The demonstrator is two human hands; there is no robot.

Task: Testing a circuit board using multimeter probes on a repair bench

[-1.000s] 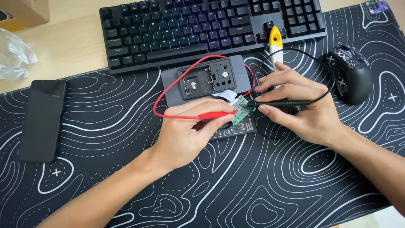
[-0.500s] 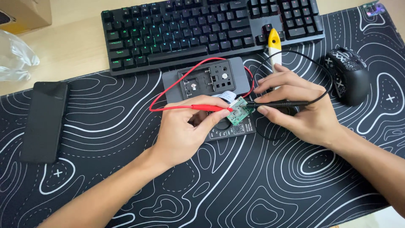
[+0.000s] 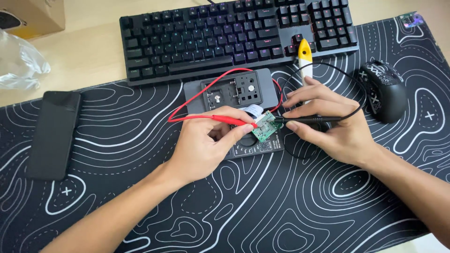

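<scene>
My left hand grips a red test probe whose tip touches a small green circuit board. In my right hand a black test probe meets the same board from the right. The board lies on a grey repair fixture on the desk mat. Red lead wire loops over the fixture; black lead wire arcs behind my right hand.
A black keyboard lies behind the fixture. A black mouse sits at right, a yellow-handled tool beside the keyboard. A dark phone lies at left on the patterned mat. A plastic bag and cardboard box are far left.
Both hands stay on the probes at the board; the camera view has shifted slightly, and the probe tips have only nudged on the board.
</scene>
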